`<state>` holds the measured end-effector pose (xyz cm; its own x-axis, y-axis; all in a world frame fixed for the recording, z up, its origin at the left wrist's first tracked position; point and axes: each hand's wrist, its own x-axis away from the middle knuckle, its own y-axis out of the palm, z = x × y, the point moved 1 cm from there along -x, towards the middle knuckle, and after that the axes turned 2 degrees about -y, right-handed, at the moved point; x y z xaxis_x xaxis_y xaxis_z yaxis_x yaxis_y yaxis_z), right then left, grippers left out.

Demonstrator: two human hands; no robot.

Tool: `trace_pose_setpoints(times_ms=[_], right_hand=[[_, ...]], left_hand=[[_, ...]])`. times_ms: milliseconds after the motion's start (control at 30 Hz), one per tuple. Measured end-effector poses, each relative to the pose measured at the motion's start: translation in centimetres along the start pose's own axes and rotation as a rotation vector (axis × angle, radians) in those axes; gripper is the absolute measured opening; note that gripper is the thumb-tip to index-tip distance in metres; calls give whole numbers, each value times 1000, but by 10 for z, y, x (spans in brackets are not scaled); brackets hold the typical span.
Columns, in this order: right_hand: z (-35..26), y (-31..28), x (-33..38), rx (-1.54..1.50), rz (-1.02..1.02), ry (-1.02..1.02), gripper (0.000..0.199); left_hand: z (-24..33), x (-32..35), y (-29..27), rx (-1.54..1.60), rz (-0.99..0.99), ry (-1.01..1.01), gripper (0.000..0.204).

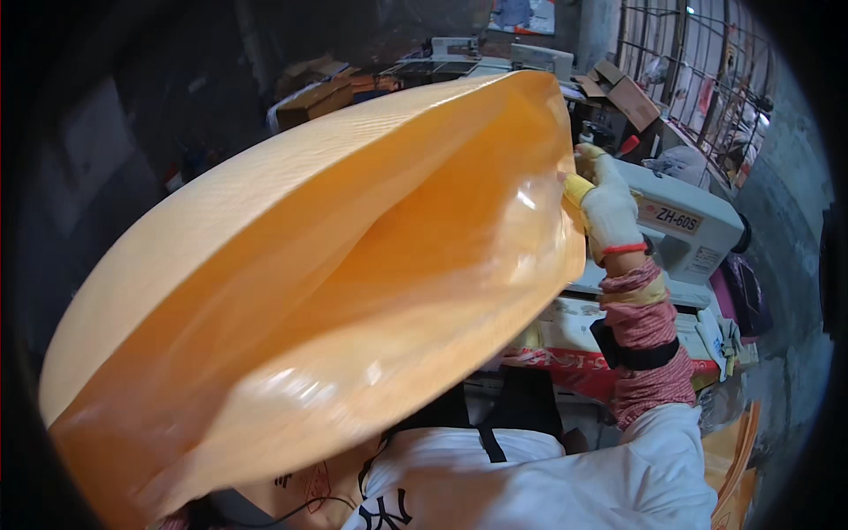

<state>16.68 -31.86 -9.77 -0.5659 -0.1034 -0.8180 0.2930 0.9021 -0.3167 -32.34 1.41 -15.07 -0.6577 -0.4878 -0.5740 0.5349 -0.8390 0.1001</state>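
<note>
While the woven plastic sack [212,194] billows, mouth agape, across the view of the table's [572,322] near edge, it could snag on the sewing machine [698,221] at the table's right end if swung that way, or slip if its slick inside slides from the grip; outside it looks pale orange and finely ribbed, inside glossier and deeper; the gloved right hand [608,199] pinches its right rim; the left hand is hidden, its state impossible to tell.

The left hand is out of sight; the lower edge cuts off its sleeve [174,522]. The bag [353,274], blurred toward its lower left end, partly hides the sewing machine [693,225].
</note>
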Motion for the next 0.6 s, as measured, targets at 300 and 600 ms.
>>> trace_pose_setpoints(times_ms=[300,600], right_hand=[[-31,-17,72,-443,-1379,355,13],[-19,6,2,-646,-1132,701,19]], left_hand=[[45,7,-313,22,19,-199,40],[42,-132,-161,40,109,-425,39]])
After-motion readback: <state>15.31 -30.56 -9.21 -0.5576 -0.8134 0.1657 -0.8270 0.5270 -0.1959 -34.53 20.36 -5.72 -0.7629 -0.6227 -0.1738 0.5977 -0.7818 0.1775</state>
